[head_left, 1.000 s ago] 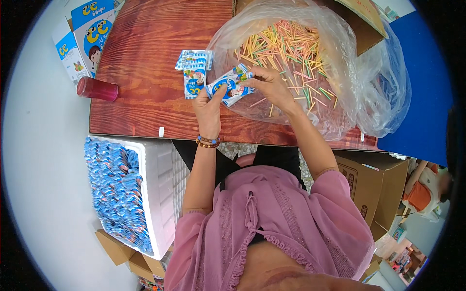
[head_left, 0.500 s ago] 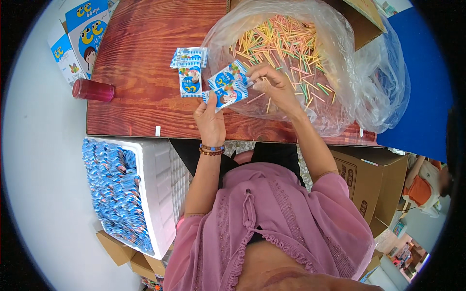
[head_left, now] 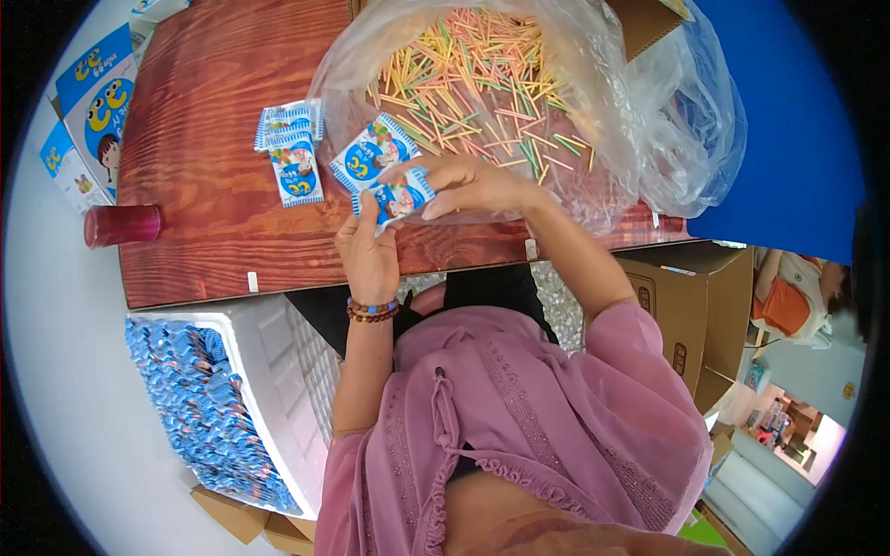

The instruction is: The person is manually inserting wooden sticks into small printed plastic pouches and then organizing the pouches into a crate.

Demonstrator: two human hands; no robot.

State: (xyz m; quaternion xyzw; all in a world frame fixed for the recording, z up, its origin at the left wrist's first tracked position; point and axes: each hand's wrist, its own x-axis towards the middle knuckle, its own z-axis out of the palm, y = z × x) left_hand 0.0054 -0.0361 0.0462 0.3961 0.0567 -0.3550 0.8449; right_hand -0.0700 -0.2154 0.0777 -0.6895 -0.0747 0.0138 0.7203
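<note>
1. So, materials: the table [head_left: 213, 139] is showing reddish wood with streaky dark grain. Its glossy top is running to a dark front edge.
2. Clear plastic bag [head_left: 593, 120] is lying crumpled and wide-mouthed on the table, film creasing along its right side. It's holding loose candy sticks [head_left: 473, 56]: thin, straight, pastel yellow, pink and green, crossing at all angles.
3. Held packets [head_left: 375, 153]: at least two are showing, fanned and overlapping. Small flat rectangles, blue and white, striped crimped ends, cartoon print. They're sitting over the table, just left of the bag's near side.
4. Left hand [head_left: 368, 255] is pinching the held packets at their lower end, thumb on top. Beaded bracelets are circling that wrist.
5. Right hand [head_left: 477, 185] is lying across the packets' right side, forefinger and thumb spreading apart. Can't tell whether it's gripping.
6. Packet pile [head_left: 297, 176] is lying just left of the held ones, same print, overlapping, a narrow strip of wood separating them.
7. Edges: both forearms are crossing the front edge. Red cup [head_left: 122, 225] is sitting near the left edge, with a wide stretch of wood running between it and the pile.
8. Below that edge, a white foam box [head_left: 278, 347] is holding rows of blue packets [head_left: 204, 417].
</note>
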